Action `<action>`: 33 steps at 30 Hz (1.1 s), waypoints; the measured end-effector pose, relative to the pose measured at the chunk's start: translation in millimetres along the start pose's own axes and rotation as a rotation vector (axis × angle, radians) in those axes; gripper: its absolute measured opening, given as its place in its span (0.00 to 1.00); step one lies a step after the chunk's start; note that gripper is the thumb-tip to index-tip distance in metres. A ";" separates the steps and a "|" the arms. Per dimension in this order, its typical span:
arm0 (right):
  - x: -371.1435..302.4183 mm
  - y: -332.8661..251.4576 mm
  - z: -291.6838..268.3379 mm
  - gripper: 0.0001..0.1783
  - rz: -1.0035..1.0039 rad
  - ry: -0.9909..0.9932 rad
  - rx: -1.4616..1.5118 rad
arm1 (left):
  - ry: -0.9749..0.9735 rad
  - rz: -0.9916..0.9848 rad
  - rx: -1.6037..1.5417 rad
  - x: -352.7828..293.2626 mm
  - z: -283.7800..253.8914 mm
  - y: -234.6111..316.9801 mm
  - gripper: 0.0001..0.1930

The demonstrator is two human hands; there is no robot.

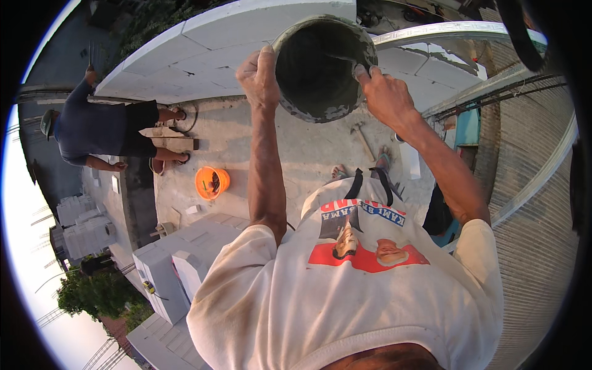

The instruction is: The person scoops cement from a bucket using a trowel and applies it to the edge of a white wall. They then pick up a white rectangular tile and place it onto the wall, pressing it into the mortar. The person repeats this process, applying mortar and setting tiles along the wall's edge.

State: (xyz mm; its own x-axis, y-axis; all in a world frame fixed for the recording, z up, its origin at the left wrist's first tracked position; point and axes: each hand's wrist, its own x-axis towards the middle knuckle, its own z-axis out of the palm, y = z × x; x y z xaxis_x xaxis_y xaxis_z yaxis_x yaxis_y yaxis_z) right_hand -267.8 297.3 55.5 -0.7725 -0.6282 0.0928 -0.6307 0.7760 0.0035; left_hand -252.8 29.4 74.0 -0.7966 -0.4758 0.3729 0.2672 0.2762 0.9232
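A white block wall (216, 31) stood beyond the bucket (317, 115). The left hand (260, 79) clasped the bucket's left rim; the right hand (387, 94) curled at its right rim, exact grip unclear. Stiff, probably slippery with grey residue, it suited opposite rim holds.

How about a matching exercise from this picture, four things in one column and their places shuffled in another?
1. left hand
2. hammer
3. right hand
4. orange bucket

A. at the right rim of the dark bucket
B. left of the left forearm
C. at the dark bucket's left rim
D. on the floor, near the feet

Pairs: 1-C, 2-D, 3-A, 4-B
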 end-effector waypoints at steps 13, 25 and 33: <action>-9.5 -28.5 23.0 0.23 0.028 -0.109 0.129 | 0.056 0.104 -0.017 -11.9 7.3 -13.4 0.22; -6.2 -67.6 -15.9 0.19 0.196 -0.158 0.195 | 0.007 0.383 -0.037 -45.3 24.9 25.6 0.22; -19.3 -58.1 -53.8 0.19 0.071 -0.428 0.439 | -0.129 0.306 -0.094 -38.3 -6.2 51.4 0.18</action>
State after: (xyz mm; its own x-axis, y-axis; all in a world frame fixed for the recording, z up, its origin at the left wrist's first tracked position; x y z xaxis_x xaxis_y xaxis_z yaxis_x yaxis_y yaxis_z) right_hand -212.2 267.3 107.1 -0.7179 -0.6128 -0.3303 -0.4777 0.7788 -0.4065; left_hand -205.2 56.6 107.7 -0.7321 -0.2711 0.6249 0.5489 0.3086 0.7769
